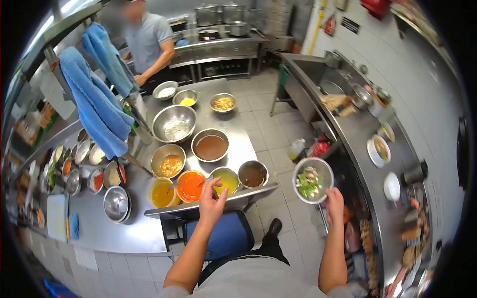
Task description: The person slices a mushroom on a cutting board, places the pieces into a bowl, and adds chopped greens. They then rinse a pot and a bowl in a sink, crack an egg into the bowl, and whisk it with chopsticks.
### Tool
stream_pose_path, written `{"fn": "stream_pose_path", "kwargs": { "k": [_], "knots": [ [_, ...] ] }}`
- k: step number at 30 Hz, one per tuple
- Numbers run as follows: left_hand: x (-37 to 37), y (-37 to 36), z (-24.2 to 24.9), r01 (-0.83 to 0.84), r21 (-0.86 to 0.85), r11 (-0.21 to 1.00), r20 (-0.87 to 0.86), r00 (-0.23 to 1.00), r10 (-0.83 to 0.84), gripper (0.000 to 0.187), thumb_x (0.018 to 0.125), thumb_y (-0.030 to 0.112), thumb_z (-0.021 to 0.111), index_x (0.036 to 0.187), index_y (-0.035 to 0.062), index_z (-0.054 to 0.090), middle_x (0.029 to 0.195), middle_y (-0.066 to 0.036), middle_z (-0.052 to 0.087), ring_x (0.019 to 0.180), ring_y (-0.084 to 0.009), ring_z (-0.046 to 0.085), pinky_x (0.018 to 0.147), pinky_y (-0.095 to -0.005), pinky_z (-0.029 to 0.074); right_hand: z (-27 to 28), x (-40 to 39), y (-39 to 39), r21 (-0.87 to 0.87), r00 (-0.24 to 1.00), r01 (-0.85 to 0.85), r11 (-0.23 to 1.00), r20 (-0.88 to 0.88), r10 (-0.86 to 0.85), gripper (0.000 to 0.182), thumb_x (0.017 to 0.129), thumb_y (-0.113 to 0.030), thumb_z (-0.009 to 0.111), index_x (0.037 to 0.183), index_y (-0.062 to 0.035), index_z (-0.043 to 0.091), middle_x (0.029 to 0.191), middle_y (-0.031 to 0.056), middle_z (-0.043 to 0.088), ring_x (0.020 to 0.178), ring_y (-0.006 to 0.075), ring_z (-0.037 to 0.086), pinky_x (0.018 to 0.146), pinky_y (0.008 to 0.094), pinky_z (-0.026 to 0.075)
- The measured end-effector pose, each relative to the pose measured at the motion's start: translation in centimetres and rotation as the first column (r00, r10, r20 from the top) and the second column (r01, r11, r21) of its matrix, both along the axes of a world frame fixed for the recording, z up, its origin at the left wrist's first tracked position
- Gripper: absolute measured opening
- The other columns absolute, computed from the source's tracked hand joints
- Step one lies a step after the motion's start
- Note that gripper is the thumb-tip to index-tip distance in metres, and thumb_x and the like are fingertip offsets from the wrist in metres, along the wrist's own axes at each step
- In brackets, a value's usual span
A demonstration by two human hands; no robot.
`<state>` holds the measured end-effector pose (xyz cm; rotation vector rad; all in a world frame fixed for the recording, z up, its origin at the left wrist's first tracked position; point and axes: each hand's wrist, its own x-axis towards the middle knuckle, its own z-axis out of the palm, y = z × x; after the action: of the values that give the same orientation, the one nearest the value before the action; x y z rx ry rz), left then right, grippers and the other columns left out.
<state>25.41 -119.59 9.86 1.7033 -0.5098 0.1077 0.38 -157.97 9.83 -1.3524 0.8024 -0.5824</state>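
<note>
Out to the right, my right hand (336, 202) grips the rim of a metal bowl (325, 174) holding chopped green pieces and pale whitish pieces. My left hand (212, 198) is over the near edge of the steel counter, its fingers apart and apparently empty. Just beyond those fingers is a tub of bright orange-red sauce (191, 185) with a metal utensil handle (206, 180) sticking out. Right of it stands a container of yellow-green liquid (227, 183), partly behind my fingers. A tub of yellow-orange liquid (161, 192) is on the left.
Several metal bowls, including one of brown liquid (210, 147), stand on the counter (238, 139). A blue bin (223, 238) sits below its edge. Towels (94, 99) hang at left. A co-worker (151, 44) stands beyond. A sink counter (357, 134) runs along the right.
</note>
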Motion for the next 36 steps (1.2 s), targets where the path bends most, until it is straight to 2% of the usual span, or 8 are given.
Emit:
{"fn": "stream_pose_path", "kwargs": {
  "k": [8, 10, 12, 15, 27, 29, 33, 36],
  "knots": [
    [2.3, -6.5, -1.7, -0.46, 0.011, 0.888, -0.11, 0.882, 0.458, 0.036, 0.091, 0.003, 0.073, 0.126, 0.0022, 0.064, 0.095, -0.002, 0.061, 0.066, -0.0068, 0.042, 0.061, -0.0225, 0.039, -3.6, 34.3, -9.9, 0.203, 0.865, -0.492, 0.846, 0.01, 0.501, 0.017, 0.1, -0.017, 0.059, 0.106, -0.0012, 0.06, 0.098, 0.0121, 0.069, 0.081, 0.0233, 0.071, 0.073, 0.0393, 0.062],
    [2.7, -7.5, -1.3, -0.557, 0.029, 0.83, -0.114, 0.823, 0.556, 0.031, 0.092, 0.006, 0.072, 0.122, 0.0022, 0.066, 0.09, -0.004, 0.064, 0.067, -0.0107, 0.052, 0.063, -0.0261, 0.045, -5.8, 41.0, -10.1, 0.263, 0.819, -0.557, 0.788, 0.022, 0.573, 0.018, 0.099, -0.017, 0.058, 0.108, -0.0012, 0.059, 0.1, 0.0126, 0.069, 0.082, 0.0242, 0.071, 0.073, 0.0398, 0.062],
    [2.5, -8.3, 0.2, -0.646, 0.331, 0.688, 0.139, 0.755, 0.641, 0.028, 0.093, 0.008, 0.071, 0.119, 0.0028, 0.067, 0.091, -0.009, 0.067, 0.073, -0.0189, 0.063, 0.067, -0.0322, 0.051, -8.2, 46.7, -9.4, 0.327, 0.758, -0.623, 0.71, 0.029, 0.652, 0.019, 0.099, -0.017, 0.057, 0.11, -0.0013, 0.059, 0.102, 0.0131, 0.069, 0.082, 0.0251, 0.071, 0.073, 0.0403, 0.062],
    [2.7, -9.9, 1.5, -0.703, 0.403, 0.586, 0.237, 0.698, 0.676, 0.028, 0.091, 0.011, 0.07, 0.118, 0.0065, 0.067, 0.092, -0.011, 0.068, 0.077, -0.0274, 0.068, 0.069, -0.0388, 0.055, -10.0, 52.3, -7.5, 0.367, 0.742, -0.624, 0.691, -0.002, 0.671, 0.024, 0.098, -0.016, 0.058, 0.116, -0.0005, 0.056, 0.106, 0.0164, 0.067, 0.086, 0.0287, 0.07, 0.078, 0.0421, 0.063],
    [3.2, -10.2, 1.7, -0.738, 0.479, 0.475, 0.255, 0.635, 0.73, 0.03, 0.089, 0.017, 0.071, 0.119, 0.0099, 0.067, 0.096, -0.01, 0.07, 0.084, -0.031, 0.071, 0.073, -0.042, 0.056, -11.9, 58.9, -2.7, 0.368, 0.69, -0.689, 0.624, 0.072, 0.72, 0.026, 0.102, -0.019, 0.063, 0.118, -0.0007, 0.056, 0.104, 0.0147, 0.066, 0.088, 0.0255, 0.069, 0.074, 0.0358, 0.062],
    [2.9, -9.7, 1.6, -0.738, 0.496, 0.457, 0.246, 0.624, 0.741, 0.03, 0.09, 0.021, 0.071, 0.119, 0.0125, 0.068, 0.099, -0.01, 0.07, 0.089, -0.0302, 0.071, 0.076, -0.0415, 0.056, -11.7, 57.2, -2.8, 0.217, 0.671, -0.706, 0.675, -0.104, 0.735, 0.019, 0.099, -0.021, 0.067, 0.114, -0.0095, 0.064, 0.085, 0.0011, 0.061, 0.063, 0.0126, 0.056, 0.052, 0.0255, 0.045],
    [1.7, -8.7, 1.7, -0.72, 0.523, 0.456, 0.233, 0.635, 0.736, 0.03, 0.094, 0.027, 0.067, 0.122, 0.0161, 0.066, 0.099, -0.009, 0.068, 0.084, -0.0312, 0.07, 0.072, -0.0429, 0.057, -12.0, 49.5, -5.1, 0.114, 0.655, -0.744, 0.659, -0.071, 0.752, 0.009, 0.094, -0.012, 0.066, 0.103, -0.0135, 0.062, 0.075, -0.0047, 0.052, 0.059, 0.0058, 0.045, 0.051, 0.0234, 0.036],
    [1.2, -8.0, 1.6, -0.713, 0.532, 0.458, 0.243, 0.646, 0.724, 0.031, 0.094, 0.027, 0.067, 0.123, 0.0168, 0.065, 0.101, -0.009, 0.068, 0.083, -0.0317, 0.07, 0.072, -0.0436, 0.057, -18.9, 42.4, -9.0, 0.236, 0.686, -0.697, 0.677, -0.056, 0.726, 0.014, 0.1, -0.024, 0.063, 0.093, -0.0138, 0.057, 0.066, -0.0043, 0.045, 0.053, 0.0071, 0.039, 0.046, 0.0244, 0.031]
  ]
}}
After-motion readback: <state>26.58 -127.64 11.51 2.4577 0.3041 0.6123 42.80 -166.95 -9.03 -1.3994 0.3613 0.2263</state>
